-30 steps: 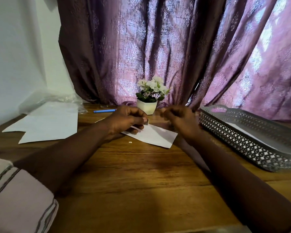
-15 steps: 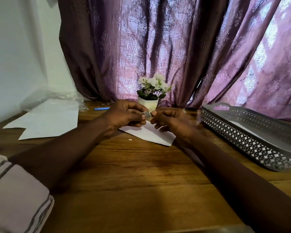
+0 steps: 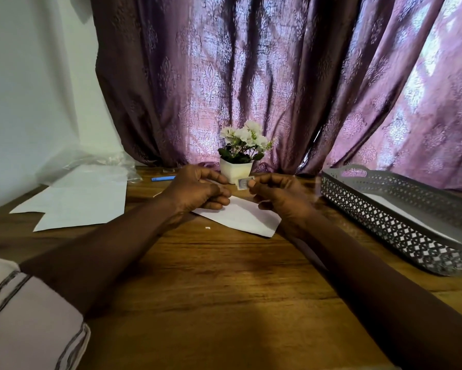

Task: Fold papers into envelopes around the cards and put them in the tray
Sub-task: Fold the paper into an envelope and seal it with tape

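**Q:** What is under way at the table (image 3: 224, 284)?

**A:** The right hand (image 3: 278, 194) pinches a small grey piece (image 3: 243, 182) just above the folded paper (image 3: 240, 218), which lies between both hands, the tray (image 3: 384, 222) well to the right.

**Q:** And the left hand (image 3: 197, 192)?

**A:** Its fingers are curled over the paper's far corner; whether they grip it cannot be told. It should probably pin the paper flat while the piece is pressed squarely on.

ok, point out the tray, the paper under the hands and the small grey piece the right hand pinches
tray (image 3: 384, 225): head view, lattice side wall.
paper (image 3: 240, 218): head view, bare middle, between the wrists.
small grey piece (image 3: 242, 183): head view, exposed face.
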Tool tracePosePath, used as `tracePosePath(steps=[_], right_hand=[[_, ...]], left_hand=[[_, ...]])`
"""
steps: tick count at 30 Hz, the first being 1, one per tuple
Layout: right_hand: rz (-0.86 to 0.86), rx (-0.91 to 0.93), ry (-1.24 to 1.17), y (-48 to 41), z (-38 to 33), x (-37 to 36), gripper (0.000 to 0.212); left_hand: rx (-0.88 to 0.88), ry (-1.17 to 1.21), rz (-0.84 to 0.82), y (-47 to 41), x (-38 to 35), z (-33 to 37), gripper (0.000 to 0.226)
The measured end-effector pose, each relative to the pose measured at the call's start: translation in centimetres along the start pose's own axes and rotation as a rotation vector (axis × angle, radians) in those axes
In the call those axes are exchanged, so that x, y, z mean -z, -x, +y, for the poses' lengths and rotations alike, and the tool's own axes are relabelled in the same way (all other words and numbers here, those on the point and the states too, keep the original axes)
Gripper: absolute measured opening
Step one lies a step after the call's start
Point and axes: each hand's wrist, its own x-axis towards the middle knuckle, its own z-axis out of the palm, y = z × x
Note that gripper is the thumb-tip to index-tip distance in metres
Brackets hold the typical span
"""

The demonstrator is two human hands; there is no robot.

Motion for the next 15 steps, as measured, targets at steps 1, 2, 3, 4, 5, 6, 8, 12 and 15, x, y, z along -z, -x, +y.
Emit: tracePosePath(steps=[1, 2, 3, 4, 5, 6, 8, 12, 15], right_hand=[[0.015, -0.010, -0.007, -0.1, 0.0, 0.2, 0.006], [0.019, -0.019, -0.009, -0.2, 0.2, 0.4, 0.006], [0.016, -0.029, -0.007, -0.2, 0.1, 0.5, 0.006], [0.009, -0.039, -0.002, -0.2, 0.2, 0.5, 0.007], [0.002, -0.049, 0.002, -0.2, 0.2, 0.3, 0.009], [-0.005, -0.056, 0.001, -0.1, 0.2, 0.3, 0.012], [-0.021, -0.063, 0.001, -0.1, 0.2, 0.2, 0.016], [-0.046, -0.052, 0.038, 0.0, 0.2, 0.2, 0.016], [-0.062, -0.046, 0.026, 0.0, 0.3, -0.1, 0.010]], left_hand=[[0.015, -0.014, 0.012, -0.1, 0.2, -0.1, 0.020], [0.031, -0.014, 0.008, -0.1, 0.3, -0.2, 0.020], [0.040, 0.001, -0.013, -0.1, 0.3, -0.1, 0.019], [0.045, 0.024, -0.042, -0.1, 0.2, 0.0, 0.019], [0.046, 0.048, -0.069, 0.0, 0.1, 0.1, 0.018], [0.042, 0.062, -0.088, 0.1, -0.2, 0.2, 0.018], [0.019, 0.045, -0.088, 0.2, -0.8, 0.2, 0.018], [-0.040, -0.046, -0.051, 0.2, -1.1, -0.1, 0.016], [-0.090, -0.075, -0.026, -0.1, -0.9, -0.3, 0.011]])
